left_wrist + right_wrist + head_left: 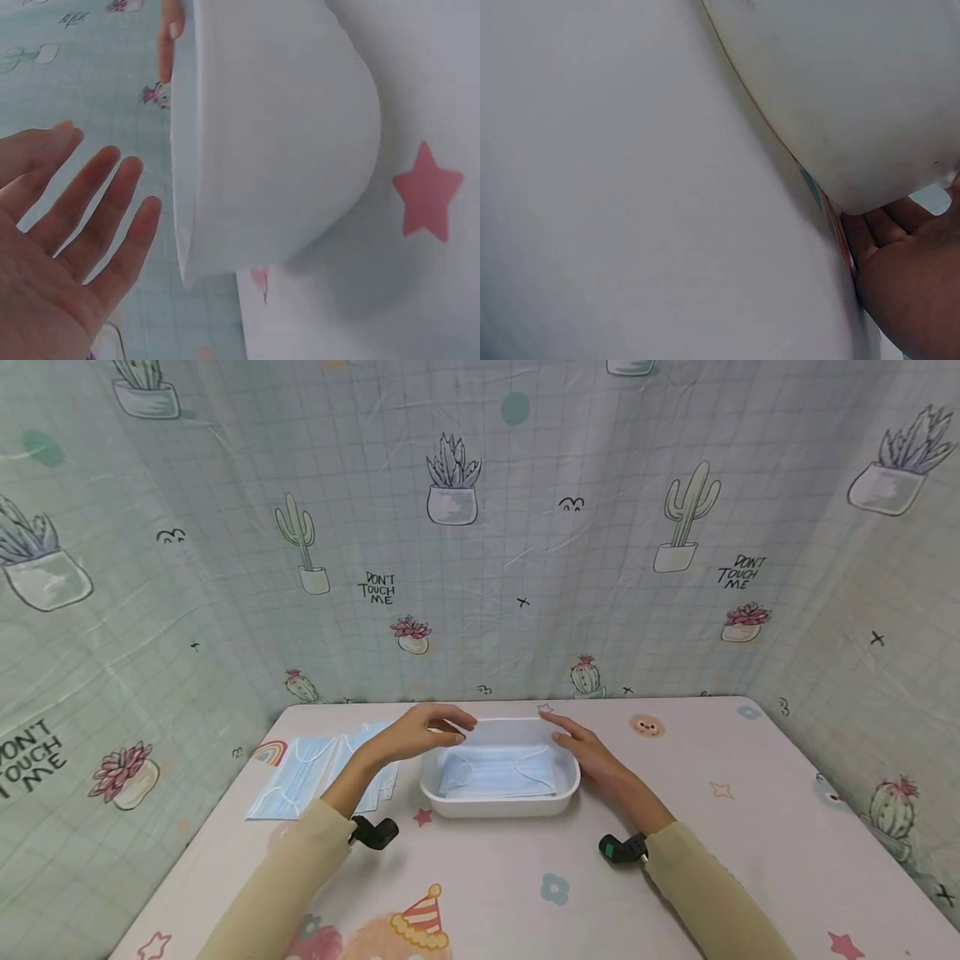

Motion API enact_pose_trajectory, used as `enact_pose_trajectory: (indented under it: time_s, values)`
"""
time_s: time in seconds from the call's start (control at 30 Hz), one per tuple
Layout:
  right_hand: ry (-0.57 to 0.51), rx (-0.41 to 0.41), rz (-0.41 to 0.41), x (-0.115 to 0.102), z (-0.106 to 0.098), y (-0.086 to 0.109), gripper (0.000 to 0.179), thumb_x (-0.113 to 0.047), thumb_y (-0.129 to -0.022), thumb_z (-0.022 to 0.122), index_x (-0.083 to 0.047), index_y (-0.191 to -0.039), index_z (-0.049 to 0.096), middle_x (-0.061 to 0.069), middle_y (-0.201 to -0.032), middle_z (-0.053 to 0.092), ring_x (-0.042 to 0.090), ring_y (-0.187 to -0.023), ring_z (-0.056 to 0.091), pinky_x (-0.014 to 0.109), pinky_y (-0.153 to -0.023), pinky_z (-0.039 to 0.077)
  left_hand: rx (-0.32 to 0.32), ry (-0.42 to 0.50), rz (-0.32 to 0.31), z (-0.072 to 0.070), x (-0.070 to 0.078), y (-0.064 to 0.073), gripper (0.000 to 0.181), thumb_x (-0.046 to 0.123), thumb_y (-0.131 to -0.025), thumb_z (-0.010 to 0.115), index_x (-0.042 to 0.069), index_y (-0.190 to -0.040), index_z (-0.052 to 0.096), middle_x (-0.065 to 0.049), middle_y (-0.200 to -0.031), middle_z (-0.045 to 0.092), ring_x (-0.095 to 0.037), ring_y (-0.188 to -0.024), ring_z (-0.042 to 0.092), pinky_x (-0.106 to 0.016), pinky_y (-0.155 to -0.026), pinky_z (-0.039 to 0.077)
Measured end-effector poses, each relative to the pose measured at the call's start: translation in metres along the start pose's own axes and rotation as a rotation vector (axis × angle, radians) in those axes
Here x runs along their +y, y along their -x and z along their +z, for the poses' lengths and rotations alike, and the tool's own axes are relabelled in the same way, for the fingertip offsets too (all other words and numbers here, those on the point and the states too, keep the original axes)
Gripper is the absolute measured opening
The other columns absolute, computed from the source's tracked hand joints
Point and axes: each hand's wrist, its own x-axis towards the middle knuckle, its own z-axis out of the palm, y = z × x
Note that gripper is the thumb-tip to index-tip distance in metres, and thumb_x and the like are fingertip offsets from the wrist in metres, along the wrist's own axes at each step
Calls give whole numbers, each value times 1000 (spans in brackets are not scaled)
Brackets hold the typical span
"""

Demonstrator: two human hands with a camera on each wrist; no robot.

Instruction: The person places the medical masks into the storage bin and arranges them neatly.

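Note:
A white plastic basin (498,807) stands on the table with a light-blue disposable face mask (498,774) lying in it, white ear loops on top. My left hand (427,727) hovers at the basin's back left rim, holding nothing. Its fingers (120,255) are loosely spread in the left wrist view, apart from the basin wall. At the right side, my right hand (596,760) grips the basin, thumb over the rim and the other fingers (889,225) against the outer wall. More blue face masks (303,768) lie flat to the left, partly hidden behind my left forearm.
The table (697,877) has a pale printed cover with stars, flowers and faces. Behind it and at both sides hangs a curtain (525,552) printed with potted cacti. Each wrist carries a black camera mount (375,832).

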Motion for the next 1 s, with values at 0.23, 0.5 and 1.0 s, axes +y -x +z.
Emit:
enact_pose_trajectory:
  time_s: [0.23,0.5,1.0]
  values:
    - [18,9,13,0,-2,-2,51,-21,-111,44,-20,-161,38,7,-176,8,32,-163,2,61,-129,7,192,42,-86,-16,-17,36,32,20,-100,67,12,-131,69,-11,-131,71,-28,-118,69,-42,-97,59]
    - [34,7,16,0,-3,-1,51,-22,-111,43,-20,-161,37,8,-176,9,34,-163,1,63,-128,5,370,128,-132,-26,-51,74,32,16,-103,63,5,-132,65,-20,-134,67,-35,-114,70,-26,-90,60]
    - [19,-6,7,1,-1,-1,51,-22,-111,43,-19,-162,36,7,-176,8,33,-163,1,61,-129,7,684,47,-394,-37,-102,121,34,16,-103,60,4,-135,63,-20,-132,68,-19,-105,73,-14,-81,56]
